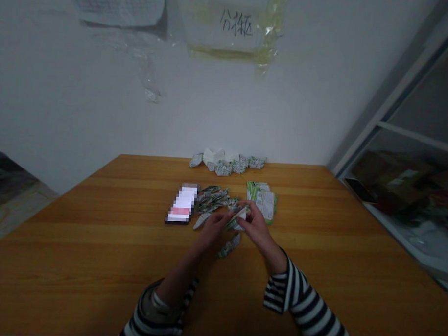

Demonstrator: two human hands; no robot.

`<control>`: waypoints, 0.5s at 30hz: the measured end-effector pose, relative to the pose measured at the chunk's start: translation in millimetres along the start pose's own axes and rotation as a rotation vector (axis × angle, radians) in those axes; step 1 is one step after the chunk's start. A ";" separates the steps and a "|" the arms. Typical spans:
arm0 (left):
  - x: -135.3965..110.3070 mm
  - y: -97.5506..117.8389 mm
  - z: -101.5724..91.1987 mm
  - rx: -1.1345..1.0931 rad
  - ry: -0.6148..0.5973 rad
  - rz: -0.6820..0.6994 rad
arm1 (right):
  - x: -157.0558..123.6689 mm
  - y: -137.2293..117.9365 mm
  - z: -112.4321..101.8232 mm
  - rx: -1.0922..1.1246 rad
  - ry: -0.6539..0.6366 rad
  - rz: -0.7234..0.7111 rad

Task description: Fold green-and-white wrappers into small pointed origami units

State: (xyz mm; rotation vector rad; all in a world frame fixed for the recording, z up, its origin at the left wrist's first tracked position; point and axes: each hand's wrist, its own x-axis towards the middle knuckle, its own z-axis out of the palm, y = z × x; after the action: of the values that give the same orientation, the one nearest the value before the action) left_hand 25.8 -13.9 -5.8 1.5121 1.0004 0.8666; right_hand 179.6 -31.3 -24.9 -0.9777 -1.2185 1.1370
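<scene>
Between the fingertips of my left hand (213, 229) and my right hand (257, 227) is a folded printed paper (240, 217), white and green. Both hands pinch it just above the table, and the fingers partly cover its folds. A pile of folded printed papers (212, 199) lies just beyond my left hand. One more folded piece (229, 245) rests on the wood, nearer to me than the hands. Flat green-and-white printed sheets (266, 203) are stacked beyond my right hand, overlapping one another.
A phone (184, 202) with a lit, blurred screen lies left of the pile on the wooden table (96, 242). Crumpled or folded papers (224, 167) line the back edge by the white wall (226, 104). At the right stands a shelf (401, 228) with boxes.
</scene>
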 end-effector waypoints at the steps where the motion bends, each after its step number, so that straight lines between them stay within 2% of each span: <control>1: 0.3 -0.5 -1.5 0.007 -0.015 0.004 | -0.3 -0.1 0.2 -0.039 -0.006 -0.005; 6: -1.2 -2.4 -4.6 -0.061 -0.045 -0.025 | -4.4 -1.8 -0.2 -0.156 -0.036 -0.051; 10: -0.5 -5.0 -3.9 -0.086 0.080 -0.051 | -6.4 -9.6 -1.1 -0.172 -0.110 -0.070; 12: -0.1 -5.7 -0.6 -0.079 0.139 -0.046 | -5.7 -11.8 -0.5 -0.211 -0.084 -0.072; 15: -0.8 -4.9 7.3 -0.061 0.159 -0.040 | -3.4 -10.1 1.7 -0.286 0.041 -0.129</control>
State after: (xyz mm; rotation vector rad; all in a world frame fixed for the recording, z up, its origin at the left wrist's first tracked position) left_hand 31.5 -17.0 -11.9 1.3844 1.1057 0.9918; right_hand 179.2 -36.6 -15.5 -1.1120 -1.4154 0.8532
